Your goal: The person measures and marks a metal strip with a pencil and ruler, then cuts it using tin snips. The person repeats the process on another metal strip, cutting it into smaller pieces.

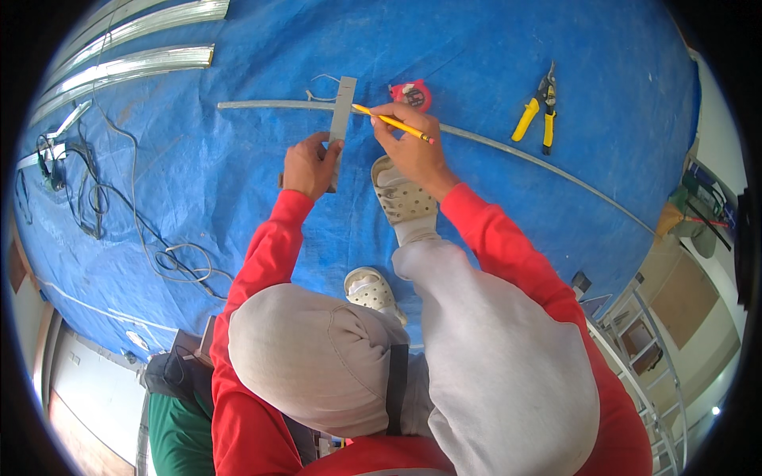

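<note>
My left hand (pixel 312 165) is closed around the lower part of a try square, whose flat grey metal blade (pixel 343 111) lies across a long thin metal strip (pixel 274 105). A brown bit shows beside this hand; the square's stock is mostly hidden under the fingers. Pinched in my right hand (pixel 416 151) is a yellow pencil (pixel 403 126), its tip by the blade's right edge at the strip. Just beyond that hand lies a red tape measure (pixel 411 94). A thin curled offcut (pixel 317 96) rests against the strip, left of the blade.
Blue tarp (pixel 476 71) covers the floor. Yellow-handled snips (pixel 540 111) lie at the right. Shiny metal profiles (pixel 135 71) are at the far left, with tangled cables (pixel 95 190) nearer. My clog (pixel 401 194) stands close to the strip. A ladder (pixel 647 341) is at the lower right.
</note>
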`<state>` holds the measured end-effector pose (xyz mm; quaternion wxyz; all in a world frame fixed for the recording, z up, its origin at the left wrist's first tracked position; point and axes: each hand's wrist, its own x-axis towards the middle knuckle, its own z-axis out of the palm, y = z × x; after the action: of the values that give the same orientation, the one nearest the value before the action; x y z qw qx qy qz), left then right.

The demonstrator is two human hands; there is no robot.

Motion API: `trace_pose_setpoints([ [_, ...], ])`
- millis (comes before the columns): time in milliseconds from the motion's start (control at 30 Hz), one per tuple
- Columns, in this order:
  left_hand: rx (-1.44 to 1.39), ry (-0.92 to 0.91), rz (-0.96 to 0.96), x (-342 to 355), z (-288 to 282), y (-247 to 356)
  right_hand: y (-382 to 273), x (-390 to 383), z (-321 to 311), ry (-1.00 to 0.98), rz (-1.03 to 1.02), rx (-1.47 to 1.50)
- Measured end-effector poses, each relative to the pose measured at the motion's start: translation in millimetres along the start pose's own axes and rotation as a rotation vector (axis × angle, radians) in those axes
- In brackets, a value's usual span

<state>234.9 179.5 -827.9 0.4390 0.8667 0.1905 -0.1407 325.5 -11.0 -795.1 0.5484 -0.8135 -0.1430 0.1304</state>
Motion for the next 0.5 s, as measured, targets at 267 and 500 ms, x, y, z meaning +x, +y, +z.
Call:
trace_pose_setpoints([
  [267,0.01,0.018,0.014,-0.6,4.0,-2.8,2.6,-2.0,2.6,0.026,-0.046,-0.047],
  [500,0.006,0.022,-0.03,2.3,2.7,-6.1,2.7,-2.3,4.2,0.031,-0.076,-0.053],
])
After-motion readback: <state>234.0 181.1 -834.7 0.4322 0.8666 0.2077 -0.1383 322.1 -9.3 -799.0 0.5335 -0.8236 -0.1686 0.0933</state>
